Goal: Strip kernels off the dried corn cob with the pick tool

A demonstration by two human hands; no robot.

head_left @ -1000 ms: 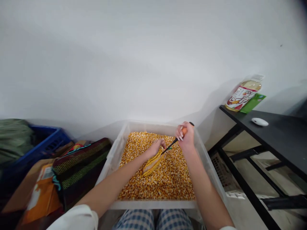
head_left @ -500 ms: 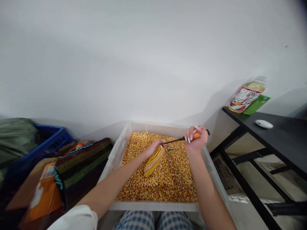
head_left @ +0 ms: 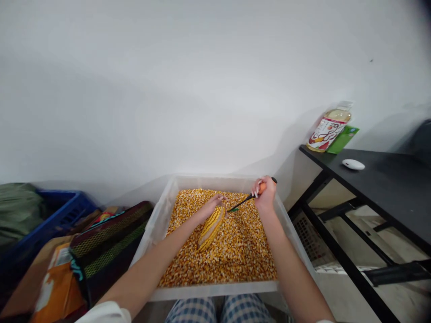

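Note:
An ear of corn (head_left: 211, 228) lies tilted over loose kernels, with a pale strip bare of kernels along its side. My left hand (head_left: 212, 205) is closed around its far end. In my right hand (head_left: 265, 192) is a screwdriver (head_left: 249, 197) with an orange and black handle and a dark shaft. The shaft points down and left, its tip close to the far end of the ear; whether they touch I cannot tell. Under both hands, loose corn kernels (head_left: 245, 251) fill a translucent plastic bin (head_left: 215, 291). A small green piece (head_left: 235, 209) lies by the shaft.
To the right stands a black table (head_left: 387, 179) with a bottle (head_left: 330, 128), a green box (head_left: 342, 139) and a white oval object (head_left: 353, 164). At left are a blue crate (head_left: 67, 208), a striped mesh bag (head_left: 107, 237) and cardboard (head_left: 30, 278). A white wall (head_left: 202, 89) rises behind the bin.
The screwdriver now slants more steeply, and its tip has come down off the top of the ear to beside its far end. The head view has shifted slightly.

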